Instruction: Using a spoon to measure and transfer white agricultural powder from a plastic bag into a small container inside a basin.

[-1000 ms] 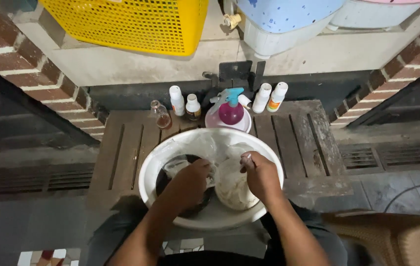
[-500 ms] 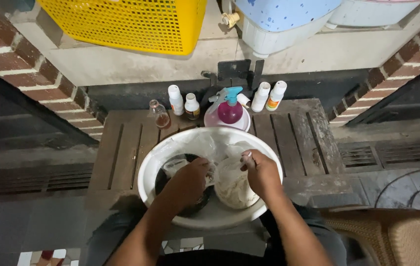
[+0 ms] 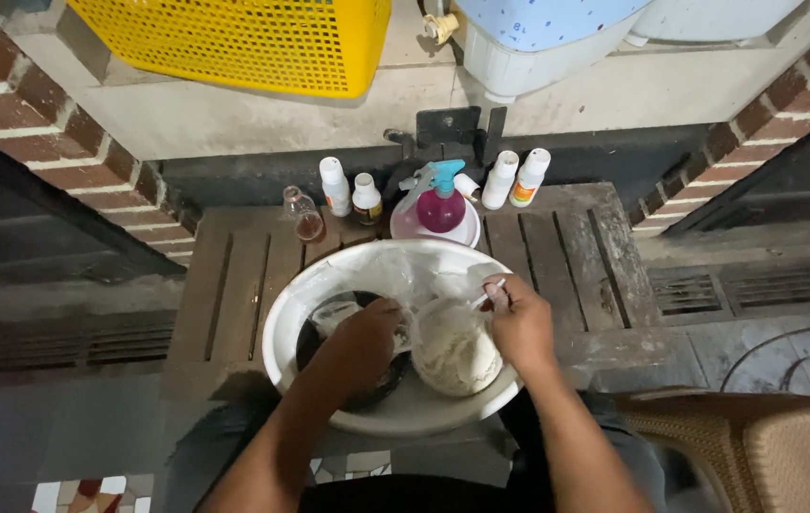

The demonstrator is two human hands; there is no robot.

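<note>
On a slatted wooden platform (image 3: 234, 285) set between brick walls, the head view looks straight down at a white round basin (image 3: 282, 328) resting across the boards. Both of the person's hands are inside it. The left hand (image 3: 362, 337) reaches down over a dark round bowl (image 3: 308, 347) that sits in the left half of the basin; its fingers are curled together, but what they close on, if anything, is hidden under the hand, so I cannot tell. The right hand (image 3: 519, 318) is pinched shut on the upper edge of a clear plastic bag (image 3: 395, 271), whose thin film spreads over the far side of the basin. Lower in that bag sits a pale, crumbly off-white lump (image 3: 452, 356), filling the right half of the basin and touching the dark bowl's side.

By my reading, the step in hand is working or moving the pale stuff between bag and bowl. A next move would call for a steady hold on the bag's edge so that the film does not slip and spill.

Behind the basin stands a row of containers: a small glass flask (image 3: 302, 214) with a reddish liquid at its bottom, two white bottles (image 3: 336, 187) just beside it, a magenta spray bottle (image 3: 441, 204) with a teal trigger standing in a white tub, and two more white bottles (image 3: 528, 178). A yellow mesh basket (image 3: 253, 43) sits on the ledge above.
</note>
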